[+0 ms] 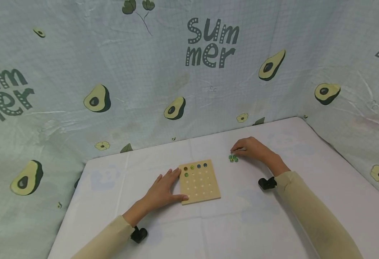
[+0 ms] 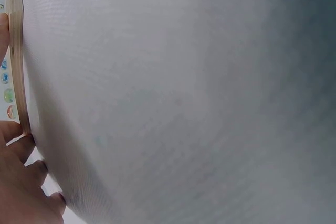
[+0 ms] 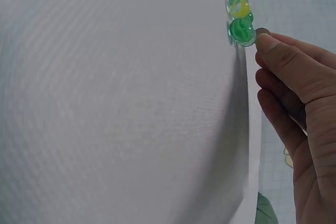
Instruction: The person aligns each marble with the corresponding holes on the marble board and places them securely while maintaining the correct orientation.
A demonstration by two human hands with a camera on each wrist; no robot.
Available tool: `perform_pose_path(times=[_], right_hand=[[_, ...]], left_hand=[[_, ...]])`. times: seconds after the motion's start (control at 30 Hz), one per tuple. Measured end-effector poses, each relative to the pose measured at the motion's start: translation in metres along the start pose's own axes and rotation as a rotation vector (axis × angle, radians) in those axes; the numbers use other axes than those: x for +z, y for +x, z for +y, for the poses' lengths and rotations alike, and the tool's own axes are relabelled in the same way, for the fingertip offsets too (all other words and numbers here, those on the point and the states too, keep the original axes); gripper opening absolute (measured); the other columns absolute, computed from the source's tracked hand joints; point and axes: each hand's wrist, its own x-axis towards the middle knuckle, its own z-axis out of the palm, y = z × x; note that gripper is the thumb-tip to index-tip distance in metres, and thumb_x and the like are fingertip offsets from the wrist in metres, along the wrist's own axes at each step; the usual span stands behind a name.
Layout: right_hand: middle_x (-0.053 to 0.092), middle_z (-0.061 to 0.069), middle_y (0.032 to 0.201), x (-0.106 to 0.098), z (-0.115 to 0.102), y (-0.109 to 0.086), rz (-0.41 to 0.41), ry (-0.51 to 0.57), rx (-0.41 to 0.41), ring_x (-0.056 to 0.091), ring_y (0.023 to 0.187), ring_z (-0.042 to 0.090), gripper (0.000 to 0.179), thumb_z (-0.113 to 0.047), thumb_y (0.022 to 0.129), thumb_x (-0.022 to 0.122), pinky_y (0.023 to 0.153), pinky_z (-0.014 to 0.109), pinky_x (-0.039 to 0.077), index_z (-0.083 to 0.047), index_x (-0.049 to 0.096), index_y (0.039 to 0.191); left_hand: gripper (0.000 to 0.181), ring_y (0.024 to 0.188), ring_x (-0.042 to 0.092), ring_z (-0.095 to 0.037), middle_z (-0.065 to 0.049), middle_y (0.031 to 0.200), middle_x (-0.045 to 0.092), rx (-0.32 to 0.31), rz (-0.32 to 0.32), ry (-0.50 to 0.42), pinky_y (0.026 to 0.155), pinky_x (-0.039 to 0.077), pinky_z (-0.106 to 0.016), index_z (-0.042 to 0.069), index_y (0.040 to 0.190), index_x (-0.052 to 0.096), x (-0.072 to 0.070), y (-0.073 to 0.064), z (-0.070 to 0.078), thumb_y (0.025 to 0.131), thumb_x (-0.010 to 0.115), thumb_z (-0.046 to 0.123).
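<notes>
A square wooden board (image 1: 200, 187) with rows of small hollows lies on the table. Several glass marbles (image 1: 192, 167) sit in its far row, and a single green one (image 1: 186, 175) is in the row below. My left hand (image 1: 161, 191) rests along the board's left edge, fingers spread, thumb on the near corner and fingertips by the far corner. To the right of the board my right hand (image 1: 252, 148) pinches a marble between thumb and index finger, its hold partly hidden. Right by those fingertips lie green and yellow-green marbles (image 3: 239, 6) in a small cluster.
A white cloth (image 1: 137, 172) covers the table. Behind it and at the sides hang pale sheets (image 1: 137, 118) printed with avocados and lettering. Black wrist cameras (image 1: 139, 235) are strapped under both forearms.
</notes>
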Motion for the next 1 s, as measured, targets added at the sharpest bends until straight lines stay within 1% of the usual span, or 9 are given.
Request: perform_pose_path(times=[0.23,0.5,0.77,0.87,1.0], right_hand=[[0.077,0.004,0.109,-0.003,-0.009,0.003,-0.005,0.004,-0.010,0.072,0.104,0.023,0.018,-0.014,0.091,0.077,0.089,0.041,0.058,-0.011,0.081,0.108],[0.077,0.003,0.109,-0.002,-0.020,0.006,-0.023,0.014,-0.001,0.071,0.103,0.021,0.018,-0.015,0.091,0.077,0.088,0.040,0.058,-0.012,0.080,0.109],[0.077,0.001,0.110,0.003,-0.036,0.012,-0.041,0.060,-0.030,0.071,0.105,0.021,0.019,-0.016,0.091,0.077,0.090,0.040,0.058,-0.013,0.080,0.110],[0.077,-0.001,0.109,0.004,-0.041,0.014,-0.049,0.055,-0.031,0.070,0.105,0.019,0.019,-0.017,0.091,0.077,0.090,0.038,0.058,-0.014,0.080,0.110],[0.077,-0.001,0.108,0.005,-0.048,0.017,-0.039,0.041,-0.057,0.071,0.104,0.019,0.019,-0.017,0.091,0.078,0.089,0.038,0.058,-0.013,0.080,0.110]], left_hand=[[0.109,0.156,0.019,-0.026,-0.004,0.167,0.028,-0.003,-0.002,0.003,0.126,0.011,-0.053,0.013,0.162,0.027,0.000,-0.001,-0.001,0.081,0.076,0.065],[0.109,0.156,0.019,-0.028,-0.005,0.167,0.028,-0.001,-0.003,0.005,0.126,0.011,-0.054,0.011,0.162,0.027,-0.001,0.000,0.000,0.081,0.076,0.065],[0.107,0.155,0.019,-0.028,-0.005,0.167,0.028,-0.011,-0.002,0.007,0.126,0.011,-0.054,0.012,0.162,0.027,-0.003,-0.001,-0.001,0.082,0.076,0.063],[0.107,0.156,0.018,-0.028,-0.005,0.167,0.027,-0.006,-0.011,0.003,0.126,0.010,-0.054,0.012,0.162,0.026,-0.003,-0.001,-0.001,0.082,0.076,0.063],[0.107,0.156,0.018,-0.028,-0.004,0.167,0.028,0.000,-0.013,0.003,0.126,0.010,-0.054,0.013,0.162,0.027,-0.001,0.000,-0.001,0.082,0.076,0.064]])
